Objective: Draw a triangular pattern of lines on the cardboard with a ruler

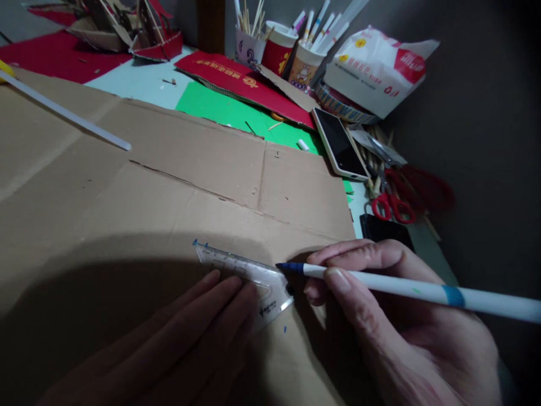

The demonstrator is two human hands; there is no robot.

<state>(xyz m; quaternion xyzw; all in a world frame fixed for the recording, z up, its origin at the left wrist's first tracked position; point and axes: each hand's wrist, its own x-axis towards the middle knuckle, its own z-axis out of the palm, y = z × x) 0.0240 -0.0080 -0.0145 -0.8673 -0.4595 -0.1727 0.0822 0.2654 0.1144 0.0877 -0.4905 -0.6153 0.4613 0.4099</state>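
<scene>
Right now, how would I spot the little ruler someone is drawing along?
Start at the big flattened cardboard sheet covering the table. Near its lower edge, the left hand presses flat on a small clear plastic ruler, and the blue tip of the white pen in the right hand meets its upper edge. It is the only see-through thing on the cardboard.

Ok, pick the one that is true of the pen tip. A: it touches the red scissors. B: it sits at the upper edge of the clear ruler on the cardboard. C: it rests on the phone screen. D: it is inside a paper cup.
B: the right hand holds the pen with its blue tip at the upper edge of the clear ruler, which the left hand presses onto the cardboard.
</scene>
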